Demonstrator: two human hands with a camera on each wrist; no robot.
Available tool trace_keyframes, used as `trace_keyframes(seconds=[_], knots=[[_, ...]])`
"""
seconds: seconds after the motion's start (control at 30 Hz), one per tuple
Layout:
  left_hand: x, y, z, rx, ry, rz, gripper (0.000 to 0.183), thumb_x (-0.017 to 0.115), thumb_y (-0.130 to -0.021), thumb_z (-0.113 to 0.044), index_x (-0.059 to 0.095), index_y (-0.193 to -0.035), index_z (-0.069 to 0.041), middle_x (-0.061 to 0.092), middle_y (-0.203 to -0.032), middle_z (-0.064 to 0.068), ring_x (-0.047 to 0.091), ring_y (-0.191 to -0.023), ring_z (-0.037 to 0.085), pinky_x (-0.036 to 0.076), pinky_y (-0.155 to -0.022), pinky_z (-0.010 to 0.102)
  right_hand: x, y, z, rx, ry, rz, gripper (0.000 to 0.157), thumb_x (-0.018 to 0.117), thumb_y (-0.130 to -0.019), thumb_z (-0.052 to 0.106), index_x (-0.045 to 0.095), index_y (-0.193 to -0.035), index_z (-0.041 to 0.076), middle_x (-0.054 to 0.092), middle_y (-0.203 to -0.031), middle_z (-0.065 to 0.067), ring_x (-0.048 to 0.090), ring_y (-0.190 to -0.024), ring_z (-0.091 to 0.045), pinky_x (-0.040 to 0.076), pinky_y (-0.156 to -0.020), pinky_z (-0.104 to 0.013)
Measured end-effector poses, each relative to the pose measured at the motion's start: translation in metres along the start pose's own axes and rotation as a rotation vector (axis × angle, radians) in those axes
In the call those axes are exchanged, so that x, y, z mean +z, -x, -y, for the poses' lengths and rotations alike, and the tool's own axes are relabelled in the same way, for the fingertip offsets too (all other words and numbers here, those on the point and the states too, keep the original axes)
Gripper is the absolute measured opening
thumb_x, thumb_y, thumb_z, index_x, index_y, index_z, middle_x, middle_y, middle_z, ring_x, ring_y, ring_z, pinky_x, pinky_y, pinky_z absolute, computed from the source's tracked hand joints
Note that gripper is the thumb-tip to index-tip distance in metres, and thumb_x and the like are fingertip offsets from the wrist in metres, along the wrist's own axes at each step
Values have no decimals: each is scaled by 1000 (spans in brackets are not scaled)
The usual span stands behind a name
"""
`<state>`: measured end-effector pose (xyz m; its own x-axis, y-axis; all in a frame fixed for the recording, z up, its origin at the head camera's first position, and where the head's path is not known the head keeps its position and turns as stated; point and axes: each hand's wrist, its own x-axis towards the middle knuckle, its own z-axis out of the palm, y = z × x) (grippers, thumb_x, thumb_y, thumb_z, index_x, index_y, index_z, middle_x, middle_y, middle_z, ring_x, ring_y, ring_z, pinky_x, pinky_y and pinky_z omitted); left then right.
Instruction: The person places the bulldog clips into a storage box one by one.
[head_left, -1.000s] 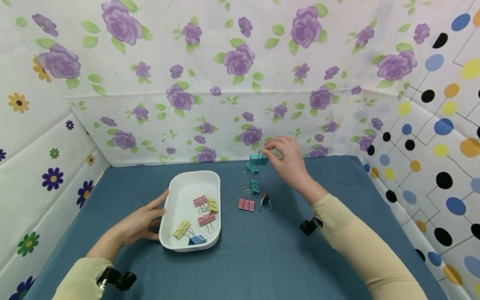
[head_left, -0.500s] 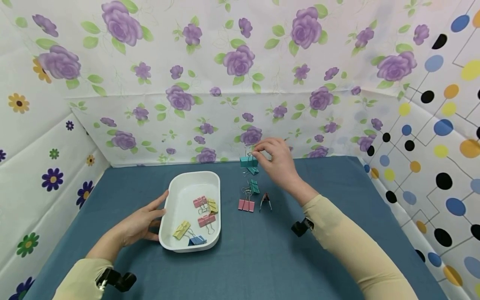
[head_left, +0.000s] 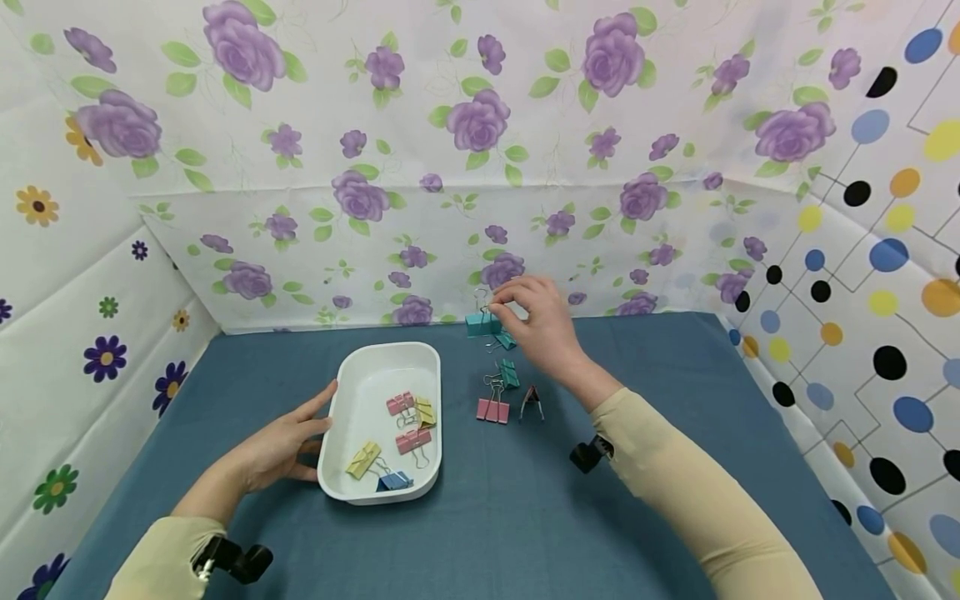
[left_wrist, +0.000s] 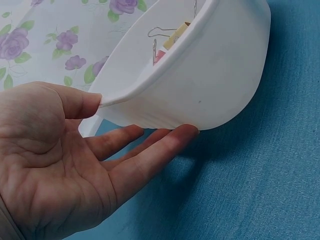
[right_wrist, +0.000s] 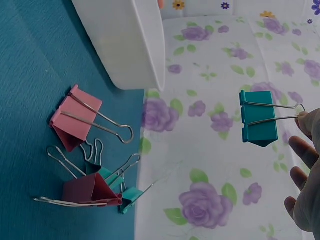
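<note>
A teal binder clip [head_left: 480, 324] hangs in the air by its wire handle, pinched between the thumb and index finger of my right hand [head_left: 542, 327]. In the right wrist view, this clip [right_wrist: 260, 117] points away from the fingertips, its other fingers spread. My left hand [head_left: 281, 446] rests against the left side of a white tray [head_left: 367, 375], its fingers fairly straight. In the left wrist view, the thumb touches the tray's rim and the fingertips meet its outer wall. Inside the tray lie several binder clips: pink, yellow, and a blue one [head_left: 395, 481].
On the blue cloth right of the tray are a pink binder clip [head_left: 492, 410], a dark red one [head_left: 532, 400] standing on its handles, and two teal ones, the nearer teal clip [head_left: 509, 373] included. A flowered sheet [head_left: 420, 250] rises behind.
My right hand has moved left with the teal binder clip, which now overlaps the far teal clip on the cloth. The left hand and tray have stayed in place.
</note>
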<state>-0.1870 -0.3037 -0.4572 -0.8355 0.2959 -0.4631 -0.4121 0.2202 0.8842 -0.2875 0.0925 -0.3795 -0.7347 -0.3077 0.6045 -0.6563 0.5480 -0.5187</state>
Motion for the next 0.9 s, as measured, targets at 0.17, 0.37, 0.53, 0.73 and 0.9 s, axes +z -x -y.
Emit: trace_keyframes(seconds=[0.17, 0.37, 0.53, 0.73, 0.9], knots=[[0, 0, 0, 0, 1, 3, 67, 41, -113, -29, -1, -162, -48, -8, -169, 20, 22, -146, 57, 56, -84, 56, 4, -2, 2, -4, 2, -2, 11, 71, -100, 22, 76, -99, 12, 69, -120, -3, 52, -125, -28, 40, -105, -48], [-1, 0, 0, -2, 3, 3, 68, 42, -113, -29, -2, -162, -48, -10, -169, 19, 18, -147, 57, 56, -84, 57, 11, -3, 4, -23, 9, -4, 11, 70, -100, 21, 76, -99, 13, 69, -119, -3, 53, -122, -27, 41, -103, -48], [-1, 0, 0, -4, 2, 4, 68, 42, -113, -29, -2, -162, -47, -10, -169, 19, 18, -147, 57, 56, -84, 56, 16, -5, 8, -18, 4, 6, 11, 70, -101, 22, 76, -99, 13, 69, -119, -3, 53, -122, -25, 41, -103, -48], [-1, 0, -1, -1, 2, 9, 68, 41, -113, -29, -2, -162, -47, -9, -169, 20, 19, -146, 57, 56, -84, 56, 21, -6, 11, -15, 0, 13, 12, 69, -101, 24, 76, -99, 15, 69, -119, -1, 53, -122, -24, 41, -105, -47], [-1, 0, -1, -3, -1, 9, 68, 41, -113, -29, -2, -162, -48, -10, -169, 19, 19, -146, 57, 56, -84, 56, 25, -8, 12, -20, 2, 21, 11, 69, -101, 24, 76, -99, 16, 69, -119, -1, 53, -121, -24, 37, -108, -47]])
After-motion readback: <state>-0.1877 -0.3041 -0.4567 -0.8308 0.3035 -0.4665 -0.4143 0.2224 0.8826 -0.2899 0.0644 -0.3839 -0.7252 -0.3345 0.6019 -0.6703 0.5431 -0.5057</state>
